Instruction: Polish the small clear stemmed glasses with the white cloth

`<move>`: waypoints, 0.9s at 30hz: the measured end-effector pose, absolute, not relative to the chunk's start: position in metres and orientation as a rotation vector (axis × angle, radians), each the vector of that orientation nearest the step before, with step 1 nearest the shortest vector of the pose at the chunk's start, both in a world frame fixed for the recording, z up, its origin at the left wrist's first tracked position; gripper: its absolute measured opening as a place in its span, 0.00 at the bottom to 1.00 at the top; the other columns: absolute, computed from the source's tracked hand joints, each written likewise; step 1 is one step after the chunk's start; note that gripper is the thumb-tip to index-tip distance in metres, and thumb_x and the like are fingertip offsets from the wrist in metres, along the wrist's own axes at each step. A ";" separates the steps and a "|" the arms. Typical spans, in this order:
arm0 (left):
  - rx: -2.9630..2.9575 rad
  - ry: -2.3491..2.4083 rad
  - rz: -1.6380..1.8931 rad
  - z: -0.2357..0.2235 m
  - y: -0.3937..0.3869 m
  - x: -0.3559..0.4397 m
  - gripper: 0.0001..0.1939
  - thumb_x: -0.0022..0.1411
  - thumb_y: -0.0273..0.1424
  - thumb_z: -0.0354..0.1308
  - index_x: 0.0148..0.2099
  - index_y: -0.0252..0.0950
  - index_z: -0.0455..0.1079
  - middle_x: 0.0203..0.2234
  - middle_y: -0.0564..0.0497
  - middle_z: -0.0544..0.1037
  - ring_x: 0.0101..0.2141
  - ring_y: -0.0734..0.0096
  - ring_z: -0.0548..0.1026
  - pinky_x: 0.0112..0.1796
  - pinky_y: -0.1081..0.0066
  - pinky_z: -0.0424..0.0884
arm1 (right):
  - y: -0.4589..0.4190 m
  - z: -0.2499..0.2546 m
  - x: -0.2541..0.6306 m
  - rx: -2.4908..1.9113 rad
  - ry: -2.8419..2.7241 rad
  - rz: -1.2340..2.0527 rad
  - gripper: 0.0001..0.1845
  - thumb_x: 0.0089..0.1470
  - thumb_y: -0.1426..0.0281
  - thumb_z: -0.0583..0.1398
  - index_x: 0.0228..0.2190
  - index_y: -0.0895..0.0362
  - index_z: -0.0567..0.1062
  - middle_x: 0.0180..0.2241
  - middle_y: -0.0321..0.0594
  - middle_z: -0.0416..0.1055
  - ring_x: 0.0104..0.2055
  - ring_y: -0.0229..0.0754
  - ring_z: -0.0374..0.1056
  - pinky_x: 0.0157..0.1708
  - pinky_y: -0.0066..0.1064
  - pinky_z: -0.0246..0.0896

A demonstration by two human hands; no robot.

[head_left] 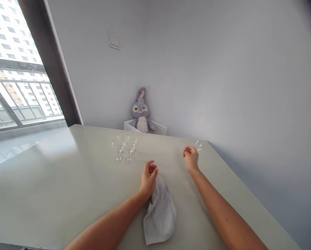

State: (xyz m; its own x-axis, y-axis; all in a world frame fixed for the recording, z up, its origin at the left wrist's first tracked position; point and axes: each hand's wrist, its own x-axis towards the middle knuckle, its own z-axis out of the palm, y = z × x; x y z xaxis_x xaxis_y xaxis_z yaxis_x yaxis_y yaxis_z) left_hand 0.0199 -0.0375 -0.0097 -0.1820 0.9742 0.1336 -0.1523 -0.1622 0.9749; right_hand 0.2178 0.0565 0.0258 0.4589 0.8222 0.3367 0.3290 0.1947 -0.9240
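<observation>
My left hand (pixel 148 178) is closed, fingers curled, on a pale grey cloth (pixel 160 215) that hangs from the palm side and spreads over the table towards me. Off to the right, my right hand (pixel 191 157) is held above the tabletop with its fingers curled inward; whether anything is in them is hidden. Just behind and to the right of it is a clear glass (pixel 200 143), its lower part partly blocked by the hand. A group of several clear stemmed glasses (pixel 124 147) stands upright beyond and to the left of my left hand.
The pale, glossy table (pixel 74 194) runs up to walls at the back and right. Past its far edge, a grey plush rabbit (pixel 141 113) sits in a white perforated basket (pixel 159 129). A window (pixel 17 69) is at the left, a light switch (pixel 114 40) on the wall.
</observation>
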 end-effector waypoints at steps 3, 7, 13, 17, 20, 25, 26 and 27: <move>0.766 1.078 1.602 -0.014 -0.029 0.016 0.15 0.50 0.30 0.56 0.42 0.37 0.63 0.30 0.52 0.70 0.31 0.75 0.69 0.37 0.71 0.65 | 0.048 0.038 0.145 -1.275 -1.388 0.649 0.13 0.39 0.72 0.55 0.32 0.57 0.71 0.27 0.35 0.68 0.22 0.34 0.63 0.22 0.26 0.60; 0.588 0.926 1.667 -0.015 -0.024 0.010 0.14 0.47 0.28 0.58 0.39 0.36 0.63 0.28 0.52 0.70 0.30 0.76 0.70 0.36 0.71 0.66 | 0.034 0.061 0.061 -1.086 -1.882 0.561 0.25 0.47 0.67 0.58 0.49 0.50 0.63 0.38 0.38 0.65 0.28 0.33 0.64 0.32 0.28 0.60; 0.470 0.822 1.698 -0.009 -0.023 0.007 0.11 0.49 0.28 0.57 0.37 0.37 0.62 0.26 0.54 0.70 0.27 0.77 0.70 0.31 0.75 0.66 | 0.036 0.080 0.020 -1.340 -2.229 0.325 0.14 0.49 0.64 0.59 0.40 0.48 0.70 0.35 0.37 0.64 0.26 0.34 0.61 0.25 0.26 0.53; 0.268 0.753 1.727 -0.008 -0.017 0.002 0.05 0.55 0.31 0.55 0.34 0.36 0.61 0.24 0.53 0.70 0.27 0.76 0.72 0.30 0.76 0.68 | 0.035 0.072 0.039 -1.305 -2.178 0.392 0.04 0.51 0.66 0.58 0.28 0.53 0.70 0.29 0.33 0.64 0.25 0.32 0.61 0.25 0.24 0.53; 0.196 0.682 1.642 -0.005 -0.012 -0.004 0.12 0.58 0.39 0.50 0.34 0.34 0.63 0.28 0.47 0.72 0.29 0.73 0.74 0.32 0.73 0.70 | 0.023 0.063 0.064 -1.263 -2.125 0.389 0.03 0.51 0.69 0.58 0.26 0.54 0.70 0.28 0.33 0.64 0.27 0.32 0.62 0.28 0.24 0.55; 0.192 0.562 1.494 0.003 -0.012 -0.009 0.12 0.58 0.39 0.52 0.33 0.33 0.63 0.34 0.42 0.73 0.36 0.69 0.74 0.38 0.71 0.71 | -0.009 0.051 0.104 -1.228 -2.073 0.274 0.04 0.53 0.68 0.56 0.30 0.54 0.70 0.31 0.35 0.65 0.30 0.34 0.64 0.30 0.25 0.57; 0.233 0.614 1.484 0.003 -0.014 -0.008 0.10 0.57 0.36 0.54 0.33 0.33 0.62 0.32 0.43 0.74 0.34 0.69 0.75 0.37 0.71 0.71 | -0.014 0.050 0.110 -1.231 -2.063 0.259 0.05 0.54 0.67 0.55 0.30 0.54 0.70 0.31 0.35 0.65 0.30 0.34 0.64 0.30 0.25 0.57; 0.281 0.688 1.485 0.003 -0.017 -0.007 0.08 0.56 0.33 0.55 0.33 0.33 0.62 0.29 0.46 0.74 0.30 0.71 0.75 0.35 0.71 0.71 | -0.019 0.048 0.117 -1.240 -2.052 0.243 0.05 0.54 0.67 0.55 0.30 0.54 0.70 0.31 0.36 0.65 0.29 0.35 0.64 0.30 0.25 0.57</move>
